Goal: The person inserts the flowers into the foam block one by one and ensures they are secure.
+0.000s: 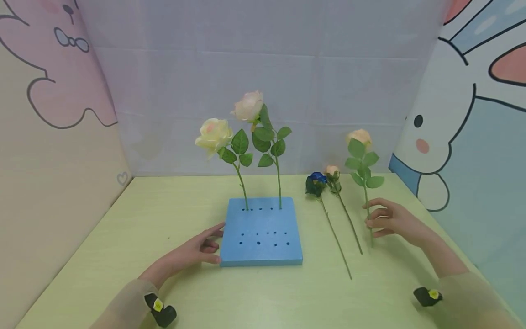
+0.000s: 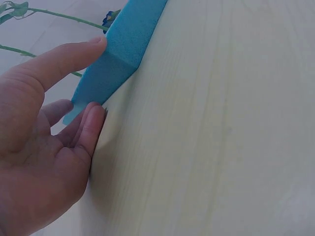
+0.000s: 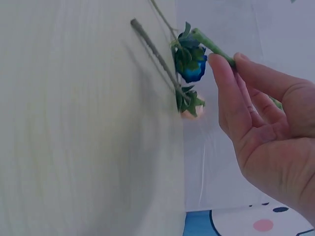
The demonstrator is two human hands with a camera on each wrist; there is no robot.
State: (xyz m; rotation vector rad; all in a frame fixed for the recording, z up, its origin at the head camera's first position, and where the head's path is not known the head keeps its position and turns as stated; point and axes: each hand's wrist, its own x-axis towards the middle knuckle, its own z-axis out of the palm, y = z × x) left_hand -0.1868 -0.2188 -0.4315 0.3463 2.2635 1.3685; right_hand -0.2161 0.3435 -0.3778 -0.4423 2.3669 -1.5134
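Observation:
My right hand (image 1: pixel 388 219) pinches the green stem of a pale peach rose (image 1: pixel 360 137), which stands upright above the table. In the right wrist view, the cut end of that stem (image 3: pixel 211 45) pokes out past the thumb and fingertips. At the left side of a blue foam block (image 1: pixel 263 224) with rows of small holes, my left hand (image 1: pixel 199 249) rests its thumb and extended fingers against the edge. A cream-yellow rose (image 1: pixel 213 136) and a pale pink rose (image 1: pixel 248 107) rise from holes in the block's back row.
A blue rose (image 1: pixel 316 183) and a small peach rose (image 1: pixel 332 171) lie on the table (image 1: pixel 164 214) between the block and my right hand. A pale cloth (image 1: pixel 255 55) hangs behind. Walls with cartoon animals flank both sides.

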